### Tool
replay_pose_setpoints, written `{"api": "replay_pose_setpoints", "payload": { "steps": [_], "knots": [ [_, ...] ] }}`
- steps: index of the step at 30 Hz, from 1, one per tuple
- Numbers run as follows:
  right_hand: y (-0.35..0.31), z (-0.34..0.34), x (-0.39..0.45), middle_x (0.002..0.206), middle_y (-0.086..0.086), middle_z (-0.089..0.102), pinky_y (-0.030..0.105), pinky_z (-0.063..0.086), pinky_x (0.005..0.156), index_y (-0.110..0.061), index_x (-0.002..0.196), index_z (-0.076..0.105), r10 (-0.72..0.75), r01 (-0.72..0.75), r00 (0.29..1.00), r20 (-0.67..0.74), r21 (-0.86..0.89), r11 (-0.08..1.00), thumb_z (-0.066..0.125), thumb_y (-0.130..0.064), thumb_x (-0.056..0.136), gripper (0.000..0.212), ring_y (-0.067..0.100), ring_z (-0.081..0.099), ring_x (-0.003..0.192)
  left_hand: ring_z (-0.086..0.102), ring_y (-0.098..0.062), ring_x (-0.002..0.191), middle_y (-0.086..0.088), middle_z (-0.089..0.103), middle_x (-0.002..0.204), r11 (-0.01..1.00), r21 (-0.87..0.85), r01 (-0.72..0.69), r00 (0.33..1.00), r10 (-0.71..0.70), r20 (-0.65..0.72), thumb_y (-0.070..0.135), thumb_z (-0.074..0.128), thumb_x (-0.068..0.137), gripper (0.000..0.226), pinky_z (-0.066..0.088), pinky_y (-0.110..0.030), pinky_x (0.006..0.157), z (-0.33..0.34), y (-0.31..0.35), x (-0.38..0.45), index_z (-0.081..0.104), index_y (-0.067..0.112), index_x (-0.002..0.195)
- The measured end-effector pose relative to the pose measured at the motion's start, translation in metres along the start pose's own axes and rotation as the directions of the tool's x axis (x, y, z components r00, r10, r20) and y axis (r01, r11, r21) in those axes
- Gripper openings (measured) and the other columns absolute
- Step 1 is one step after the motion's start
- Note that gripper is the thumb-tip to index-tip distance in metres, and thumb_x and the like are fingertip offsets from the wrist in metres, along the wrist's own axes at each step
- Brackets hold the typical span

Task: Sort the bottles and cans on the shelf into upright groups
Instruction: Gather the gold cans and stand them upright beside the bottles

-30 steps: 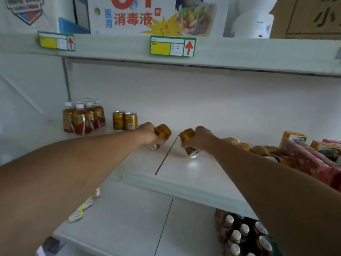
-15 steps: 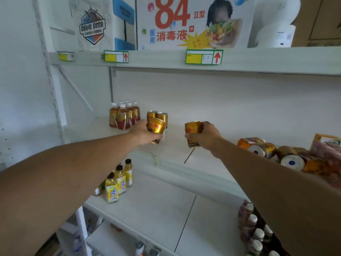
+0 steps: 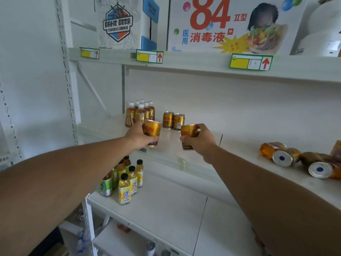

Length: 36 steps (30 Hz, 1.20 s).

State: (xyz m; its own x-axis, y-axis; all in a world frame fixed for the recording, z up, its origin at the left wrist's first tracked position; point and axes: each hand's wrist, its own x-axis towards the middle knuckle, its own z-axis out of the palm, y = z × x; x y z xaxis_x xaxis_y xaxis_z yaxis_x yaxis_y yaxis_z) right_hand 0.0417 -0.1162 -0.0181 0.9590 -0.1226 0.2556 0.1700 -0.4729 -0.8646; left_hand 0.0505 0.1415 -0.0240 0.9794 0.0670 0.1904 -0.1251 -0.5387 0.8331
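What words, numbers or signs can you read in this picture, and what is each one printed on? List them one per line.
"BAHE BEER": white carton on the top shelf.
"84", "II型", "医用 消毒液": large box beside it.
Red up arrows: three price tags on the shelf edge; their small print is too blurred.
"223": left upright.
Labels on the gold cans and bottles: too small to read.

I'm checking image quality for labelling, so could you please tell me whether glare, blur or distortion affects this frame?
Head view: wide-angle bending curves the shelf upright; soft overall, so print on the can in the left hand is unreadable; bright washed-out shelf board; the face on the disinfectant box is blurred.
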Motion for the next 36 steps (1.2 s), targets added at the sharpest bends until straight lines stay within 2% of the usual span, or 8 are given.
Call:
{"api": "replay_pose_setpoints", "payload": {
  "steps": [4,10,14,20,23,26,32,36],
  "knots": [
    [0.005,0.009,0.021,0.103,-0.016,0.059,0.023,0.047,0.065,-0.025,0.141,0.054,0.0,0.0,1.0,0.004,-0.009,1.0,0.092,-0.042,0.083,0.072,0.004,0.058,0.089,0.063,-0.024,0.124,-0.001,0.066,0.133,1.0,-0.006,-0.012,1.0,0.012,-0.017,0.037,0.095,0.08,0.08,0.05,-0.043,0.107,0.004,0.0,0.017,0.051,0.022,0.146],
    [0.019,0.009,0.062,0.104,-0.013,0.06,0.024,0.046,0.063,-0.023,0.14,0.053,-0.024,0.024,0.999,0.036,-0.004,1.0,0.091,-0.042,0.083,0.072,0.013,0.063,0.097,0.065,-0.021,0.118,0.006,0.068,0.116,0.999,0.044,-0.001,1.0,0.003,-0.029,0.037,0.095,0.08,0.058,0.051,-0.039,0.102,0.02,0.004,0.046,0.057,0.028,0.124],
    [0.027,0.014,0.09,0.106,-0.012,0.061,0.021,0.044,0.06,-0.026,0.141,0.053,-0.057,0.057,0.998,0.013,0.02,0.998,0.091,-0.037,0.084,0.069,0.009,0.06,0.092,0.068,-0.023,0.121,-0.002,0.073,0.129,0.998,0.066,0.003,1.0,-0.001,-0.022,0.035,0.096,0.078,0.071,0.052,-0.047,0.111,0.034,0.005,0.068,0.062,0.02,0.138],
    [0.033,0.038,0.113,0.117,-0.006,0.064,0.032,0.052,0.079,-0.024,0.14,0.059,-0.085,0.085,0.996,0.001,0.003,0.996,0.09,-0.031,0.084,0.065,0.018,0.063,0.106,0.066,-0.025,0.125,-0.003,0.072,0.132,0.996,0.088,-0.016,1.0,0.016,-0.002,0.034,0.096,0.08,0.072,0.051,-0.05,0.113,0.046,0.002,0.106,0.062,0.02,0.141],
    [0.033,0.053,0.124,0.106,-0.01,0.065,0.037,0.057,0.084,-0.027,0.129,0.063,-0.085,0.084,0.996,-0.038,-0.017,0.996,0.089,-0.029,0.083,0.052,0.018,0.064,0.103,0.064,-0.025,0.128,-0.004,0.07,0.137,0.997,0.072,-0.041,0.999,0.041,0.006,0.031,0.095,0.081,0.072,0.049,-0.046,0.113,0.048,-0.005,0.128,0.06,0.019,0.143],
    [0.033,0.069,0.136,0.092,-0.02,0.06,0.041,0.059,0.088,-0.039,0.099,0.057,-0.1,0.095,0.991,-0.086,-0.063,0.993,0.088,-0.026,0.082,0.038,0.017,0.063,0.097,0.064,-0.024,0.127,-0.005,0.07,0.137,0.997,0.055,-0.057,0.998,0.057,0.009,0.027,0.096,0.08,0.071,0.048,-0.037,0.106,0.05,-0.015,0.15,0.061,0.016,0.141],
    [0.032,0.098,0.155,0.092,-0.019,0.062,0.029,0.051,0.077,-0.04,0.098,0.054,-0.115,0.101,0.984,-0.133,-0.11,0.989,0.089,-0.024,0.082,0.041,0.015,0.063,0.095,0.063,-0.026,0.133,-0.006,0.069,0.141,0.994,0.048,-0.097,0.994,0.094,0.055,0.026,0.094,0.082,0.069,0.047,-0.043,0.116,0.055,-0.034,0.184,0.063,0.015,0.143],
    [0.041,0.11,0.164,0.117,-0.004,0.07,0.035,0.052,0.088,-0.028,0.124,0.062,-0.073,0.052,0.988,-0.139,-0.146,0.988,0.087,-0.028,0.085,0.046,0.021,0.066,0.11,0.062,-0.026,0.133,-0.005,0.069,0.141,0.992,0.022,-0.121,0.99,0.119,0.077,0.025,0.092,0.085,0.067,0.046,-0.036,0.109,0.062,-0.044,0.202,0.062,0.017,0.143]
  ]
}}
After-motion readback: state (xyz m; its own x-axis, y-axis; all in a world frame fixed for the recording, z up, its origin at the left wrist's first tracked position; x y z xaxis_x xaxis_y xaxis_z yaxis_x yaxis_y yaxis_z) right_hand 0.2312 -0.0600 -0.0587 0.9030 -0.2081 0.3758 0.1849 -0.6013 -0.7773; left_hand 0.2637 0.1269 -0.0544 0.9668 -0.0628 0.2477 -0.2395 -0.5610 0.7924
